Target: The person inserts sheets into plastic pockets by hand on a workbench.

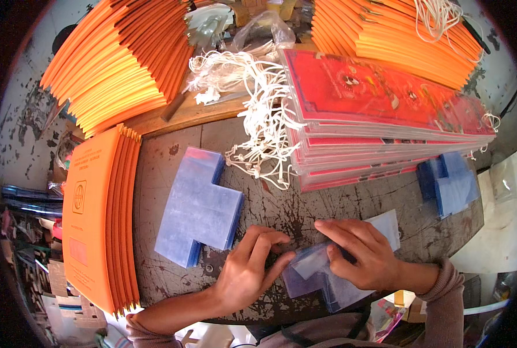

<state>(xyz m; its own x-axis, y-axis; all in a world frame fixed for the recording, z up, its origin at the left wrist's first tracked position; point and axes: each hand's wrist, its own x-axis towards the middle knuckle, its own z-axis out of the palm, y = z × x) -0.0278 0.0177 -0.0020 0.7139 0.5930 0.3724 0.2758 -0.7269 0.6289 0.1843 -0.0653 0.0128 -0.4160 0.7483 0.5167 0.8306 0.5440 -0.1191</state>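
Observation:
My left hand (248, 265) is just above the table, its fingers bent and the thumb apart from them, with nothing visible between. Its thumb tip comes close to a small pile of bluish clear plastic pieces (305, 281) near the table's front edge. Over that pile lies my right hand (363, 255), index finger stretched toward the left and thumb resting on the plastic; the palm hides part of the pile. A whitish plastic corner (386, 226) sticks out beyond the right hand. To the left of my hands, a neat stack of blue, step-shaped plastic pieces (197, 203) lies flat.
Orange booklets stand stacked at the left (96, 220), far left (125, 64) and far right (386, 35). Red printed plastic sleeves (380, 98) with white cords (267, 110) are piled behind my hands. More blue plastic pieces (450, 182) lie at the right edge of the scratched table (166, 165).

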